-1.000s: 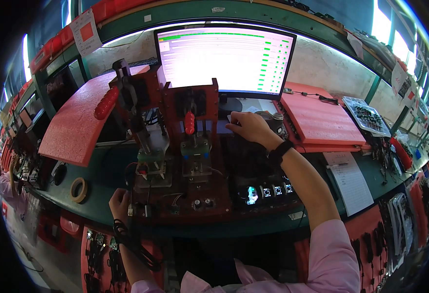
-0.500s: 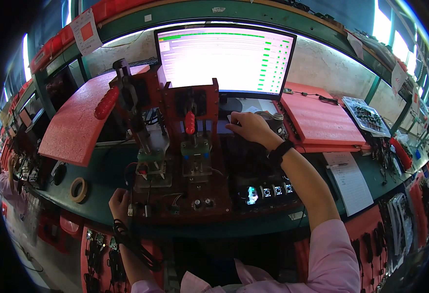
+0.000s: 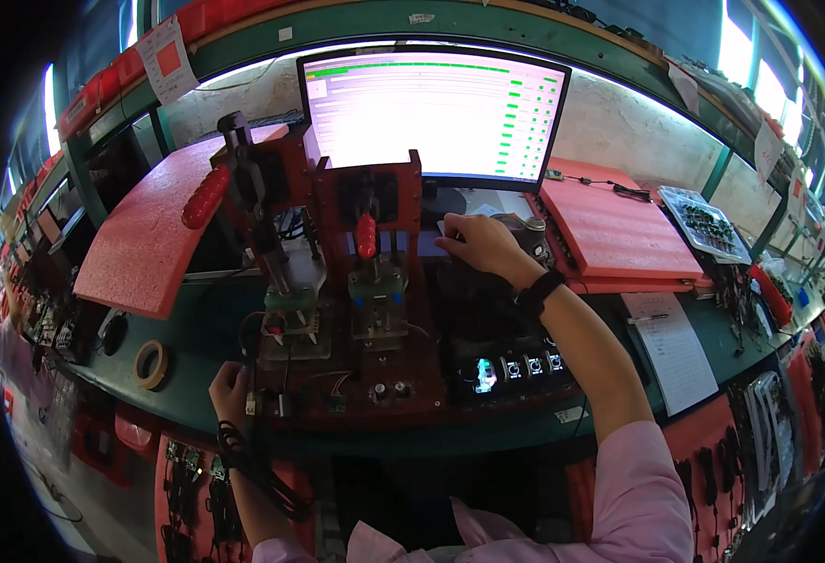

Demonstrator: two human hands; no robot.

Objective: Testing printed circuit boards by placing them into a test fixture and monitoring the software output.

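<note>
My left hand (image 3: 230, 389) rests at the front left corner of a dark red test fixture (image 3: 403, 375), its fingers curled; whatever is inside them is hidden. Beside those fingers is a small pale connector (image 3: 251, 403). A coiled black cable (image 3: 260, 474) lies across my left wrist and forearm. Stretched forward past the fixture, my right hand (image 3: 484, 244) is closed in front of the monitor (image 3: 431, 117), and its fingertips hide what they touch. Two toggle clamps with red handles stand on the fixture, the left handle (image 3: 206, 199) tilted and the right handle (image 3: 365, 236) upright.
Pink foam sheets (image 3: 619, 230) lie at right, with a plastic tray of small parts (image 3: 705, 225) beyond. A written sheet (image 3: 673, 352) bears a pen. Lit small displays (image 3: 515, 369) sit below my right forearm. A tape roll (image 3: 151, 365) lies at left.
My two hands and the fixture stay in place. At the far left edge, another person in pink has shifted position.
</note>
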